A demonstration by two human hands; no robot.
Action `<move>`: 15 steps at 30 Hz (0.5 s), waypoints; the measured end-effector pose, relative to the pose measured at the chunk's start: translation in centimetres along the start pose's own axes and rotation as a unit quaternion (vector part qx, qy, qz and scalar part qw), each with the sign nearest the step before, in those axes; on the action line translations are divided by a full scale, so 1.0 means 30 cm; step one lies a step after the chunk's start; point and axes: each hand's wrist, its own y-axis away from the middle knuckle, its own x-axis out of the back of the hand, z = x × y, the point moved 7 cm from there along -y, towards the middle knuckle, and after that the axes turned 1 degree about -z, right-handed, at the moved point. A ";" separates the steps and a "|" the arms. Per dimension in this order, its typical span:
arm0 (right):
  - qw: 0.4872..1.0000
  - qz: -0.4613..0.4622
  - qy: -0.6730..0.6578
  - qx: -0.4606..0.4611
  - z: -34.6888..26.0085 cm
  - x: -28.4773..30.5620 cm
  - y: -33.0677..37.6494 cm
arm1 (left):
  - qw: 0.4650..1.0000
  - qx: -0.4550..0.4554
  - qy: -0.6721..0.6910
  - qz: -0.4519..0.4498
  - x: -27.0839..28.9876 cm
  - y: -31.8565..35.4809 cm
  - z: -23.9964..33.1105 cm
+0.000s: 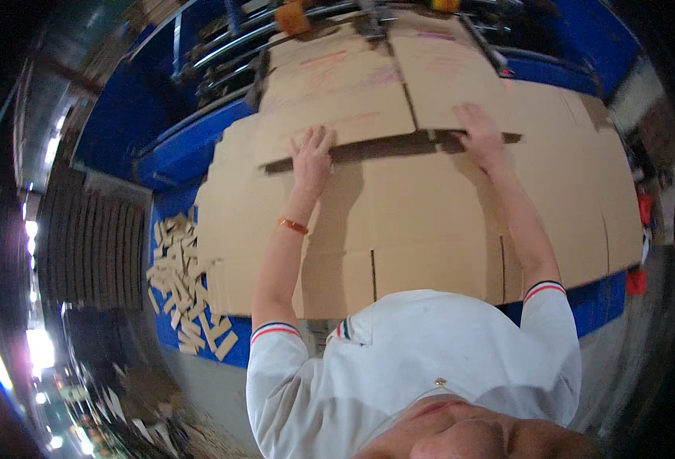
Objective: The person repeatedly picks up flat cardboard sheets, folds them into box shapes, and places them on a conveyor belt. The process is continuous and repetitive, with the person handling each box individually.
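Observation:
A flat die-cut cardboard sheet (368,107) with faint red print lies raised at its near edge over a stack of flat cardboard sheets (429,222). My left hand (311,157) is at the raised sheet's near left edge, fingers spread on top. My right hand (479,134) is at its near right edge, fingers on top and thumb at the edge. Whether the fingers curl under the edge is hidden. An orange band circles my left wrist.
The stack rests on a blue table (192,145). Behind it stands a machine with metal rollers and rails (238,46). Small cardboard offcuts (184,291) pile at the left. Stacked cardboard (85,245) stands further left on the floor.

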 end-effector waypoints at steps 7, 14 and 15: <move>0.990 -0.101 -0.011 -0.098 0.070 0.022 0.291 | 0.915 0.318 -0.158 0.190 0.056 0.496 -0.532; 0.989 -0.106 0.007 -0.102 0.007 0.061 0.318 | 0.854 0.514 -0.066 -0.043 0.079 0.791 -0.834; 0.989 -0.109 0.012 -0.103 0.009 0.058 0.318 | 0.846 0.528 -0.058 -0.046 0.104 0.781 -0.834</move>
